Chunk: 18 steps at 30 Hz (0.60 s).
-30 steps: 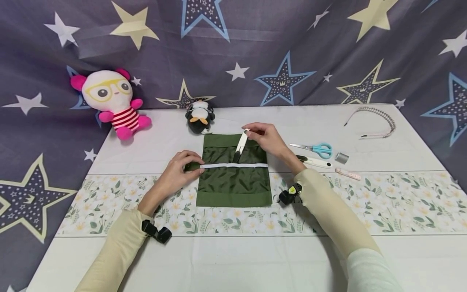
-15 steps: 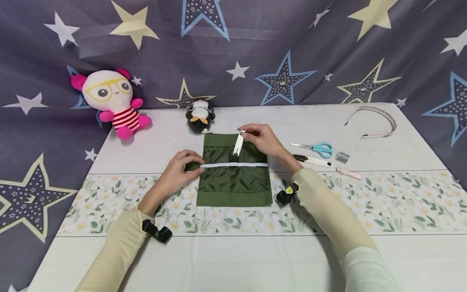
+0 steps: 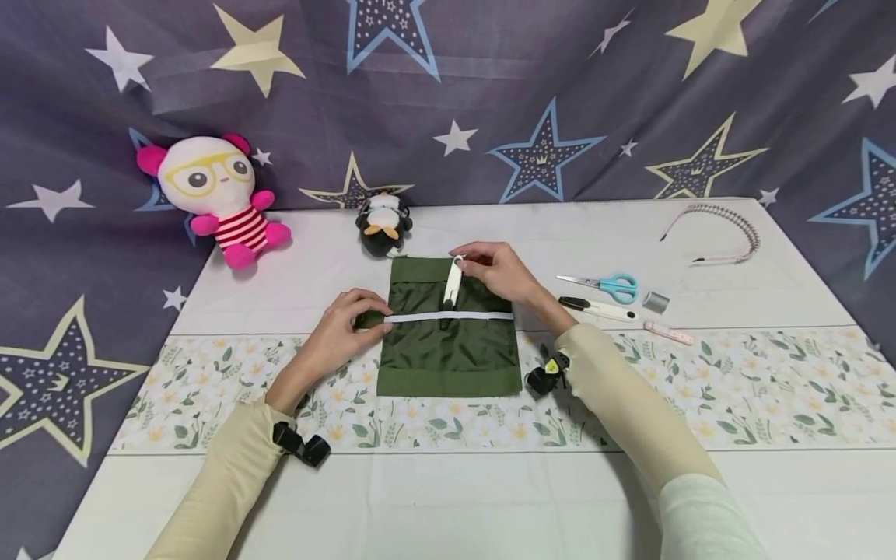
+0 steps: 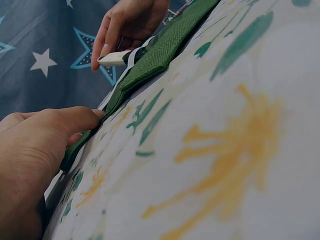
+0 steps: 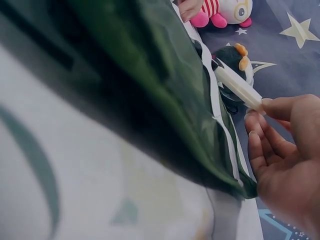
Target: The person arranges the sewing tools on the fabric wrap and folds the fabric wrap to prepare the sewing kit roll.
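Observation:
A green cloth piece (image 3: pixel 448 381) with a white elastic strip (image 3: pixel 483 316) across its middle lies flat on the table. My left hand (image 3: pixel 344 323) pinches the cloth's left edge at the strip's end, thumb and fingers together there in the left wrist view. My right hand (image 3: pixel 500 270) pinches the top end of a slim white tool with a black tip (image 3: pixel 453 284), perhaps thread snips. Its black tip passes under the strip and shows below it. In the right wrist view the tool's white handle (image 5: pixel 237 87) slants from the strip to my thumb and fingertips.
Right of the cloth lie blue-handled scissors (image 3: pixel 617 288), a similar white tool (image 3: pixel 607 311), a grey thread spool (image 3: pixel 656 302) and a small pink item (image 3: pixel 668 334). A headband (image 3: pixel 749 229) lies behind them. A panda plush (image 3: pixel 238 202) and a penguin plush (image 3: pixel 383 225) sit at the back.
My right hand has moved left and slightly toward me with the white tool, whose black tip has slid under the white strip. The left hand has stayed in place.

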Motion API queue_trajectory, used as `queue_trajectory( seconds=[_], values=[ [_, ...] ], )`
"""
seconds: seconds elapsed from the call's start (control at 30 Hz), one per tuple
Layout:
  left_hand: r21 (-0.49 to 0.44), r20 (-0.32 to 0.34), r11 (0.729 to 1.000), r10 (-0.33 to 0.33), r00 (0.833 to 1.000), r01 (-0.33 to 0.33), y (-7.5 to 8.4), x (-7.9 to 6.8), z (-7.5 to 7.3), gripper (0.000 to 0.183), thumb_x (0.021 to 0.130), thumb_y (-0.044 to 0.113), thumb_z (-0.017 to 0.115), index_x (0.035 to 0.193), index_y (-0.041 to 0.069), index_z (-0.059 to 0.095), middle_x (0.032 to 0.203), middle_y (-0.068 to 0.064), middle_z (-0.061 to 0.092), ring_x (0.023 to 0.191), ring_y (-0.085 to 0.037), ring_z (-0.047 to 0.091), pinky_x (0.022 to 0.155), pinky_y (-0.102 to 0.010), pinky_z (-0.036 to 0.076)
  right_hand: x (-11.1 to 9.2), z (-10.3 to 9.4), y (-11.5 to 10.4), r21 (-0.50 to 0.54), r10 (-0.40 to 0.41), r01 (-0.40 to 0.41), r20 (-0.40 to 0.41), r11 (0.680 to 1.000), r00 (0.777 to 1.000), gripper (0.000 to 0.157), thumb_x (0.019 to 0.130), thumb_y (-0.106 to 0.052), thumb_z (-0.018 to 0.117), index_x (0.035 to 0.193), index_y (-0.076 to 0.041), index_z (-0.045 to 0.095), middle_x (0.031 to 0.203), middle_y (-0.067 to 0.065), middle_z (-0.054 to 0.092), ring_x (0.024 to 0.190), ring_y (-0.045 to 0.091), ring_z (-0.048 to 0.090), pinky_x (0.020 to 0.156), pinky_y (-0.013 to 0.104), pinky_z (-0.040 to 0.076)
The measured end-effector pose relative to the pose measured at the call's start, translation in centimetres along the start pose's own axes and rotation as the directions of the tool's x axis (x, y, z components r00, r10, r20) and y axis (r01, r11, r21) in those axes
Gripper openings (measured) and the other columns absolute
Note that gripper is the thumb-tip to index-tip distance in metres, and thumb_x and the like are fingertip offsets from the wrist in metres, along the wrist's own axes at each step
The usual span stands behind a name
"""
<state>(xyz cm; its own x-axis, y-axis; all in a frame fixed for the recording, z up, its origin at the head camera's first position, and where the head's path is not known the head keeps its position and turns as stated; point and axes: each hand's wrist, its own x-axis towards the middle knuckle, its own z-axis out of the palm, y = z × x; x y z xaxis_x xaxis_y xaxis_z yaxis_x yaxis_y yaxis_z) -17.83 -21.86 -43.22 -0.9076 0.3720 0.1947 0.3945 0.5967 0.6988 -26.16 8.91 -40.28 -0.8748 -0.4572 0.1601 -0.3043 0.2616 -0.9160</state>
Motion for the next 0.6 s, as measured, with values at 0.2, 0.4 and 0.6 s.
queue_trajectory(
  seconds=[0.2, 0.4, 0.6],
  values=[
    [0.002, -0.005, 1.000, 0.002, 1.000, -0.002, 0.02, 0.03, -0.03, 0.021, 0.098, 0.022, 0.076, 0.117, 0.012, 0.075, 0.131, -0.006, 0.059, 0.122, -0.029, 0.049, 0.102, -0.055, 0.042, -0.03, 0.22, -0.20, -0.025, 0.003, -0.002, 0.025, 1.000, 1.000, 0.027, 0.105, -0.004, 0.059, 0.129, 0.005, 0.068, 0.112, 0.017, 0.071, 0.089, 0.031, 0.063, 0.074, 0.031, 0.050],
    [0.005, -0.003, 1.000, -0.008, 1.000, 0.008, 0.08, -0.06, -0.11, 0.021, 0.098, 0.022, 0.076, 0.117, 0.013, 0.075, 0.131, -0.005, 0.059, 0.123, -0.028, 0.049, 0.101, -0.054, 0.042, -0.04, 0.50, -0.18, -0.048, 0.011, -0.010, 0.038, 0.999, 0.999, 0.028, 0.106, -0.006, 0.059, 0.130, 0.004, 0.069, 0.114, 0.015, 0.071, 0.088, 0.027, 0.063, 0.075, 0.031, 0.050],
    [0.008, 0.003, 1.000, -0.011, 1.000, 0.011, 0.15, -0.03, -0.05, 0.024, 0.098, 0.025, 0.075, 0.119, 0.013, 0.075, 0.132, -0.006, 0.058, 0.125, -0.030, 0.048, 0.103, -0.056, 0.041, -0.24, 0.60, 0.16, -0.063, 0.026, -0.022, 0.068, 0.998, 0.997, 0.029, 0.106, -0.007, 0.058, 0.132, 0.003, 0.067, 0.118, 0.015, 0.070, 0.092, 0.025, 0.064, 0.078, 0.034, 0.052]
  ],
)
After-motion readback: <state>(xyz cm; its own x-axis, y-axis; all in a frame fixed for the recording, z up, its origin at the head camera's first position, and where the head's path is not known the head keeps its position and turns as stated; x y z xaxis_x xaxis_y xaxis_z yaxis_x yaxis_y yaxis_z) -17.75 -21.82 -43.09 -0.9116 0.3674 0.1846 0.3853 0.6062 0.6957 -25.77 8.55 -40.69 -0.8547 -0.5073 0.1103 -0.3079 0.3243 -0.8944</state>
